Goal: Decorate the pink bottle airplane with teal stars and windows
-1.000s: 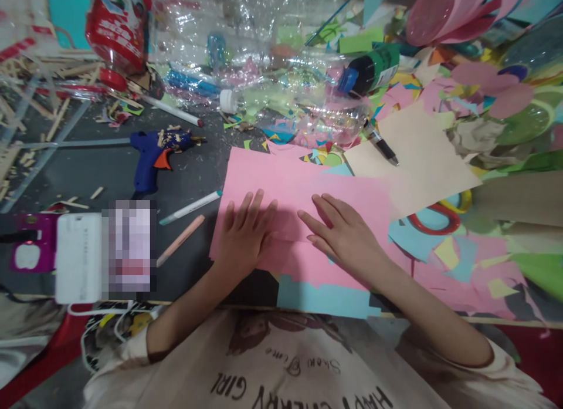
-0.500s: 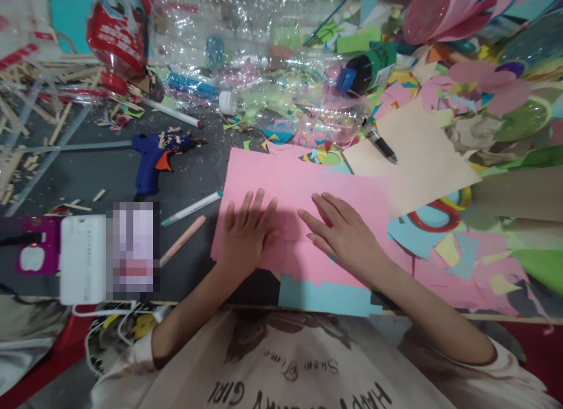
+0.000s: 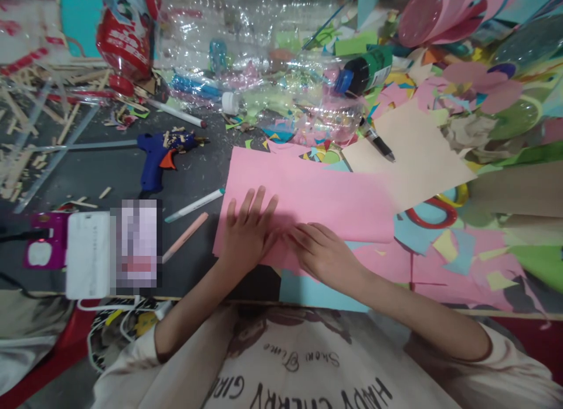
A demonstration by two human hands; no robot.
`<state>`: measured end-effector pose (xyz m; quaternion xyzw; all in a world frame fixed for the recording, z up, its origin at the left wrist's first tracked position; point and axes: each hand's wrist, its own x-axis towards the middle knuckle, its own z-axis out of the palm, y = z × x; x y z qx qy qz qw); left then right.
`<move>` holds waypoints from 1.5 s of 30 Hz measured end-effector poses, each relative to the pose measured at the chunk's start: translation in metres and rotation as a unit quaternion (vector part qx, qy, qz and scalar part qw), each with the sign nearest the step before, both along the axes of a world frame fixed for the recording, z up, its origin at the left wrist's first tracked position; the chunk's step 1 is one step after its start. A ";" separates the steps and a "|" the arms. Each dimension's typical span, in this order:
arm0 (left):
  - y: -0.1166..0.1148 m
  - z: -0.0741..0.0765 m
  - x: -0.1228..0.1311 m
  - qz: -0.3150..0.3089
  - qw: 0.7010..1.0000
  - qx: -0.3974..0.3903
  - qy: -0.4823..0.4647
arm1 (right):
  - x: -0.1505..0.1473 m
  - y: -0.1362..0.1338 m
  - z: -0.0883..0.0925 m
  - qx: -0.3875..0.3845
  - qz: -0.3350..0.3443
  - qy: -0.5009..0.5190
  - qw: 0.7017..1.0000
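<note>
A sheet of pink paper (image 3: 334, 192) lies in front of me, over a light blue sheet (image 3: 325, 291) near the table's front edge. My left hand (image 3: 246, 230) rests flat on its left part, fingers spread. My right hand (image 3: 323, 253) is at the paper's lower edge, its fingers bunched together on the paper, tips close to my left thumb. What lies under the right palm is hidden. Left of the paper are a green-capped marker (image 3: 194, 205) and a peach-coloured marker (image 3: 185, 237).
A blue glue gun (image 3: 153, 156) lies at left, near wooden sticks (image 3: 20, 112) and a white device (image 3: 89, 253). Clear plastic bottles (image 3: 290, 112) line the back. At right are a beige sheet (image 3: 413, 156), a black pen (image 3: 379, 142), red-handled scissors (image 3: 435, 215) and paper scraps.
My right hand has moved left and toward me, and its spread fingers have drawn together. At lower right the pink paper's edge has shifted, showing more of what lies beneath. My left hand stays put.
</note>
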<state>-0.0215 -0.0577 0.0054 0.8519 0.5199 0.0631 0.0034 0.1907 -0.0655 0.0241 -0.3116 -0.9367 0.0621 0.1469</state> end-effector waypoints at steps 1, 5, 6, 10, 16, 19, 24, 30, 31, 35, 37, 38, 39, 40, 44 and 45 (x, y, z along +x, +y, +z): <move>0.000 0.000 0.000 0.001 1.000 -0.003 -0.004 | 0.003 -0.002 0.001 -0.004 0.001 -0.001 1.000; 0.000 0.002 0.000 0.002 1.000 -0.010 -0.010 | 0.021 -0.012 0.011 -0.017 -0.014 -0.037 0.999; 0.000 0.003 0.000 0.003 1.000 -0.014 -0.014 | 0.027 -0.016 0.013 -0.014 -0.021 -0.044 0.999; 0.000 0.001 0.000 0.007 0.999 -0.035 -0.029 | 0.063 -0.036 0.017 -0.011 -0.077 -0.059 0.995; 0.002 0.006 -0.003 -0.002 1.000 -0.004 -0.029 | 0.101 -0.057 0.023 -0.017 -0.160 -0.103 0.982; -0.001 0.015 0.004 -0.033 0.998 0.031 -0.033 | 0.091 -0.051 0.025 -0.004 -0.181 -0.092 0.979; -0.013 0.022 0.030 -0.154 0.985 0.018 -0.070 | 0.050 -0.038 0.016 -0.014 -0.126 -0.046 0.991; -0.024 0.024 0.011 -0.139 0.987 -0.009 -0.077 | 0.046 -0.046 0.009 -0.061 -0.165 -0.002 0.984; -0.025 0.025 0.001 -0.132 0.988 -0.007 -0.075 | 0.051 -0.049 0.010 -0.075 -0.180 0.002 0.981; -0.029 0.029 -0.033 -0.118 0.991 -0.014 -0.067 | 0.070 -0.063 0.011 -0.099 -0.220 0.003 0.971; -0.030 0.030 -0.042 -0.119 0.991 -0.006 -0.067 | 0.077 -0.068 0.011 -0.099 -0.239 -0.008 0.966; -0.031 0.030 -0.045 -0.119 0.991 0.000 -0.065 | 0.081 -0.069 0.011 -0.096 -0.244 -0.015 0.965; -0.032 0.031 -0.048 -0.118 0.991 0.006 -0.060 | 0.084 -0.071 0.012 -0.092 -0.247 -0.022 0.964; -0.033 0.032 -0.051 -0.117 0.992 0.011 -0.055 | 0.087 -0.072 0.012 -0.087 -0.246 -0.029 0.965; -0.035 0.034 -0.063 -0.085 0.995 0.011 -0.045 | 0.098 -0.075 0.013 -0.068 -0.246 -0.056 0.965; -0.036 0.034 -0.066 -0.071 0.996 0.005 -0.046 | 0.100 -0.076 0.013 -0.066 -0.249 -0.059 0.964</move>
